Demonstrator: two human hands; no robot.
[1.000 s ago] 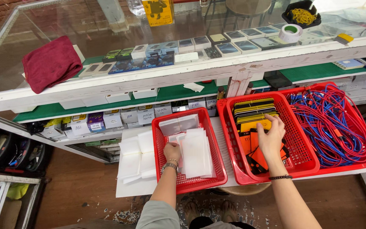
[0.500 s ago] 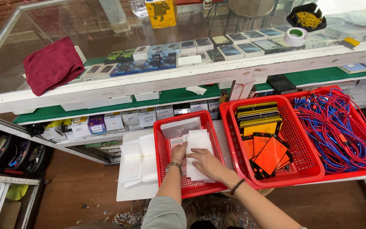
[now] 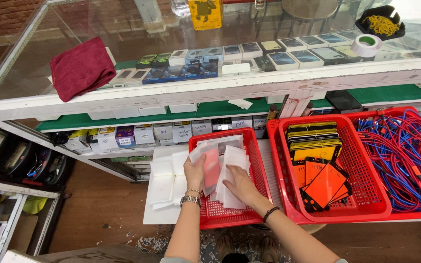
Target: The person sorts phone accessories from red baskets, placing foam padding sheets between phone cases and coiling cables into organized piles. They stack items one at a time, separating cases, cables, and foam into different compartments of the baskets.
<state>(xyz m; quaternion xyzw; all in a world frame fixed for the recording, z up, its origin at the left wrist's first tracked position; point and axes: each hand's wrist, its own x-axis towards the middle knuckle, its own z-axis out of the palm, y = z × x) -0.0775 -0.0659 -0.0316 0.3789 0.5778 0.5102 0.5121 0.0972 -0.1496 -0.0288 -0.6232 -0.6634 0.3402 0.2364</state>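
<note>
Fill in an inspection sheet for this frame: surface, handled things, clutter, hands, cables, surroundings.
Surface: white board carrying red baskets.
Handled things: clear sleeves in the small red basket; one shows a pink card.
Clutter: orange and yellow cards in the middle basket.
Hands: left hand holds up a sleeve; right hand rests on the stack.
Cables: red and blue bundle in the right basket.
Surroundings: glass counter, maroon cloth, tape roll.

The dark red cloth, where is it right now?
In the head view the dark red cloth lies far left on the glass countertop, left of the row of small boxes under the glass.
</note>
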